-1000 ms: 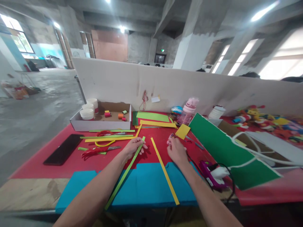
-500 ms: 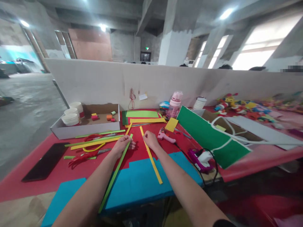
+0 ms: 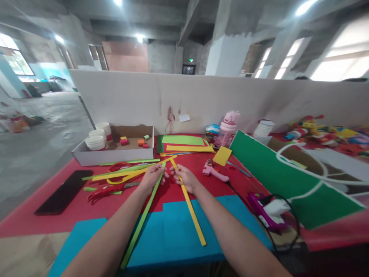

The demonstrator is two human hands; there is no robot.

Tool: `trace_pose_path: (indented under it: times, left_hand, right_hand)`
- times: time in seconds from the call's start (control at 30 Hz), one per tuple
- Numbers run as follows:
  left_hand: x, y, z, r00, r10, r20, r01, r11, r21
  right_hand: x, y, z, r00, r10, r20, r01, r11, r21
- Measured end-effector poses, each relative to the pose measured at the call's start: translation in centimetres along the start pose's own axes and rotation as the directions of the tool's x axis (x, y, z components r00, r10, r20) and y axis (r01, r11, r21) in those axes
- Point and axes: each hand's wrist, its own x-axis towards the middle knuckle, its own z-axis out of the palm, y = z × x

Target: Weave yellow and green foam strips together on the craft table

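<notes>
My left hand (image 3: 153, 177) pinches a long green paper strip (image 3: 144, 217) near its top end; the strip slants down toward the table's front edge. In my right hand (image 3: 186, 177) a yellow paper strip (image 3: 193, 215) is held near its upper end, its tail lying over the blue sheet (image 3: 173, 231). Both hands are close together above the red tabletop, fingertips a small gap apart. Behind them another yellow strip (image 3: 170, 158) touches or passes by the tip of the held one; I cannot tell which. A pink glue gun (image 3: 215, 172) lies to the right of my right hand.
Pliers with red handles (image 3: 106, 191) and a black phone-like slab (image 3: 62, 194) lie left. A cardboard box (image 3: 115, 157) with paper cups stands behind. Pink bottle (image 3: 227, 127), green board (image 3: 288, 184) and purple power strip (image 3: 266, 215) with cables stand right.
The view has turned slightly left, so the things sit further right. My right hand has turned, its fingers now more spread around the yellow strip, and the hands are nearer each other.
</notes>
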Motion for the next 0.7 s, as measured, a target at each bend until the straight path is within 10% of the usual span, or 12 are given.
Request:
trace_pose_path:
  times: [0.3, 0.7]
  left_hand:
    - [0.1, -0.4, 0.1, 1.000, 0.001, 0.000, -0.001, 1.000, 0.008]
    - [0.1, -0.3, -0.1, 0.999, -0.038, 0.012, 0.039, 0.998, -0.057]
  right_hand:
    - [-0.3, -0.2, 0.0, 0.996, -0.057, 0.073, 0.075, 0.958, -0.275]
    - [0.0, -1.5, -1.0, 0.986, 0.160, 0.045, -0.163, 0.982, 0.092]
